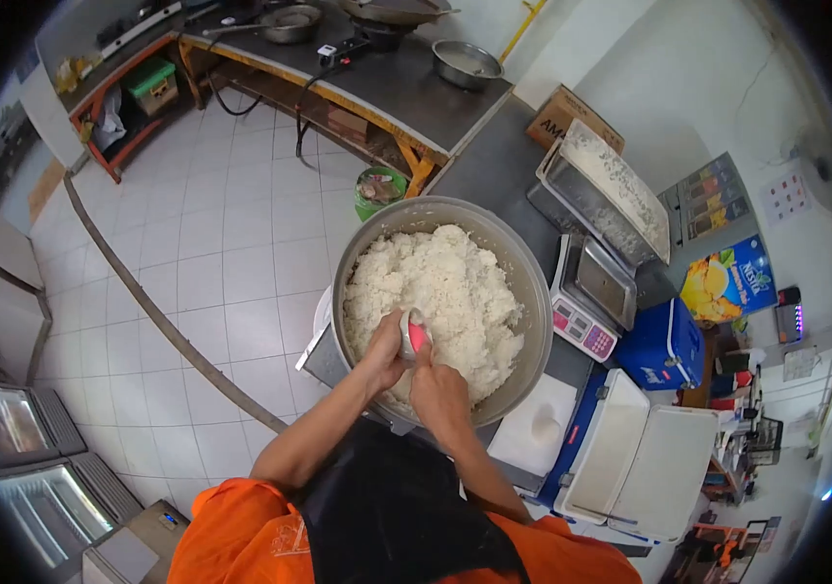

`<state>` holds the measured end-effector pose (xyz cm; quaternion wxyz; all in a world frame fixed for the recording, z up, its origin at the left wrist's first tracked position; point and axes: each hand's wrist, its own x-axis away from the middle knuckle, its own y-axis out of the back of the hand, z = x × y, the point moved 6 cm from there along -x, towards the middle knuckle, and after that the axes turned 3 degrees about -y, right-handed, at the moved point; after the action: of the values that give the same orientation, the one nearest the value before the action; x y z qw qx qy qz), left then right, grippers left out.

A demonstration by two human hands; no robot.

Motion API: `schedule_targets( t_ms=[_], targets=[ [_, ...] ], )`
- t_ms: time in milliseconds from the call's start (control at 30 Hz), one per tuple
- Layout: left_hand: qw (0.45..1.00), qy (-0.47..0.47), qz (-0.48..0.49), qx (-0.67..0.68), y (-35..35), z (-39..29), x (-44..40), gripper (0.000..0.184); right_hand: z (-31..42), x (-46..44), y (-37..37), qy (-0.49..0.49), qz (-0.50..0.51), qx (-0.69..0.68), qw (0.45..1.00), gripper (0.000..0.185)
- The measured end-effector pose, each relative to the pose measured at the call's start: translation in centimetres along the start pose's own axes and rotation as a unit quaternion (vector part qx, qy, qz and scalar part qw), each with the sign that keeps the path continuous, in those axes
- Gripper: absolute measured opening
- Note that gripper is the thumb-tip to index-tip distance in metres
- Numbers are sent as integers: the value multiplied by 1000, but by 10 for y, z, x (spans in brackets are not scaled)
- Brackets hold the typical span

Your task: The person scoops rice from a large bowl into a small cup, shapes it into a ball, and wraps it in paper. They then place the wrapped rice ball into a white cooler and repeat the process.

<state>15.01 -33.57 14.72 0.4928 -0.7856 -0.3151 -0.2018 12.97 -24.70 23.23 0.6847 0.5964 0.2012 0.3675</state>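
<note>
A large round metal pot full of cooked white rice stands right in front of me. Over the near left part of the rice, my left hand is closed round a small metal cup. My right hand grips a pink scoop or paddle, whose tip is at the cup's mouth. The exact shape of this pink tool is partly hidden by the fingers and the cup.
Right of the pot are a digital scale, stacked metal trays, a blue cooler and an open white-lidded cooler. A stove table with pans stands behind. On the tiled floor are a green bin and a hose.
</note>
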Motion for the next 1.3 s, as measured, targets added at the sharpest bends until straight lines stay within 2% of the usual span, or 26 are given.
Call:
schedule_targets(
  t_ms=[100,133,200,233,300,333,400,433,500,567,600,667,700,767,800,867,900,967,1000,1067,1100,1133,1167,1200,1267,1300],
  targets=[
    [997,5,68,47,6,7,-9,38,-31,-9,-8,-13,21,-29,999,45],
    [997,4,66,45,5,1,-4,38,-33,-7,7,-12,21,-33,999,45],
    [995,-13,70,64,4,-10,8,38,-48,-1,51,-90,-51,-55,993,42],
    [996,-12,62,69,9,-13,12,38,-57,-3,61,-87,-42,-55,994,42],
    [991,-90,73,66,20,-32,18,44,-69,-11,75,-78,-60,-115,988,35],
    [992,-84,66,64,25,-36,27,44,-73,-20,56,-82,-52,-119,988,35],
    [933,-319,126,-107,13,-75,56,43,-59,-43,-10,83,58,-78,992,29],
    [935,-313,125,-108,11,-84,64,43,-41,-45,-27,96,96,-64,989,27],
    [973,-142,78,167,17,-87,71,43,-23,-51,-49,107,136,-51,984,24],
    [970,-148,111,159,24,-92,89,38,-13,-51,-69,220,179,-36,958,26],
    [965,-158,144,152,23,-94,99,33,-19,-55,-76,220,184,-37,957,26],
    [972,-152,103,147,19,-95,116,34,-30,-52,-96,281,292,-59,912,27],
    [972,-155,85,154,20,-96,120,34,-36,-60,-101,280,293,-59,912,27],
    [972,-159,66,162,26,-94,124,35,-42,-63,-112,286,409,-147,854,27],
    [971,-164,67,163,30,-93,125,35,-45,-65,-108,286,410,-146,854,27],
    [969,-168,73,167,32,-92,123,35,-48,-62,-90,350,442,-217,797,27],
    [971,-163,62,165,33,-91,122,36,-55,-65,-78,348,442,-213,799,27],
    [972,-158,53,163,32,-89,118,36,-73,-64,-56,252,530,-209,782,31],
    [976,-155,50,144,31,-88,115,36,-75,-61,-37,251,528,-207,785,31],
    [979,-153,51,127,29,-84,106,36,-87,-56,-4,78,555,-279,780,35],
    [980,-162,31,115,32,-78,97,38,-93,-54,11,80,552,-276,783,35],
    [980,-171,10,103,32,-75,92,39,-101,-58,26,49,497,-331,801,37],
    [977,-185,26,102,23,-71,89,36,-105,-58,39,19,437,-387,811,39],
    [976,-191,31,101,16,-66,82,36,-97,-50,47,24,432,-386,815,39],
    [987,-133,-12,85,11,-43,61,38,-77,-42,77,99,154,-413,892,33],
    [987,-135,-6,82,9,-31,46,38,-71,-36,66,113,74,-274,952,29]
  ],
)
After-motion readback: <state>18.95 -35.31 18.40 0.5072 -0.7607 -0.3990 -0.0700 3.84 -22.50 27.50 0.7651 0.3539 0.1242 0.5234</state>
